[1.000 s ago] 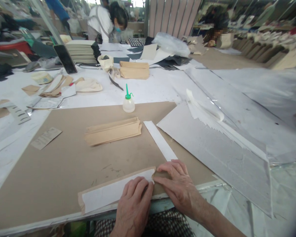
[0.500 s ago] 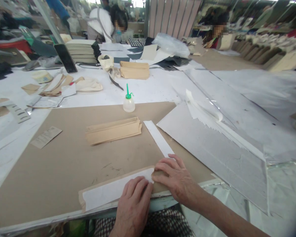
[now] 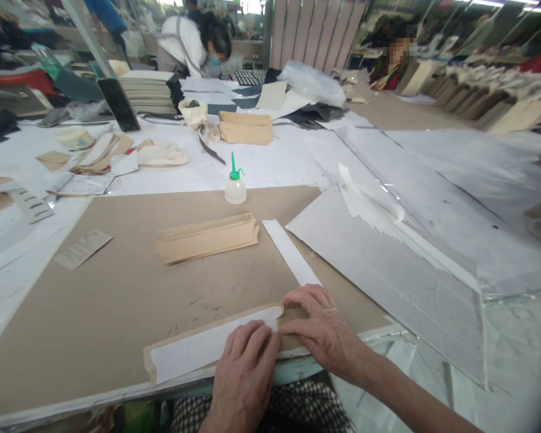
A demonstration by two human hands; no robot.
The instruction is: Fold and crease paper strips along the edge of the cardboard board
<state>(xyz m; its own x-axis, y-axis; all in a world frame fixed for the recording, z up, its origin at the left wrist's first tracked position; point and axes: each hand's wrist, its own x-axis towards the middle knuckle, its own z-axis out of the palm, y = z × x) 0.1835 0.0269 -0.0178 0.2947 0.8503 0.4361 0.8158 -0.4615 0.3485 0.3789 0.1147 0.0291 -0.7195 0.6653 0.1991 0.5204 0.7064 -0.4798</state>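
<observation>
Near the table's front edge lies a tan strip with a white strip on top of it, the tan showing as a narrow border. My left hand rests on the white strip near its right end, fingers bent and pressing down. At that end, my right hand has its thumb and fingertips closed on the edge of the tan strip. A gap shows between its thumb and index finger. Just beyond the right hand lies another white strip, its near end by the knuckles.
A tan stack of strips lies ahead on the brown board, below a green-tipped bottle. To the right is a large grey sheet bearing white strips. A paper tag sits at left. Co-workers are farther back.
My right hand's fingers have shifted slightly at the strip's right end, with the index finger more arched. My left hand stays almost in place on the white strip.
</observation>
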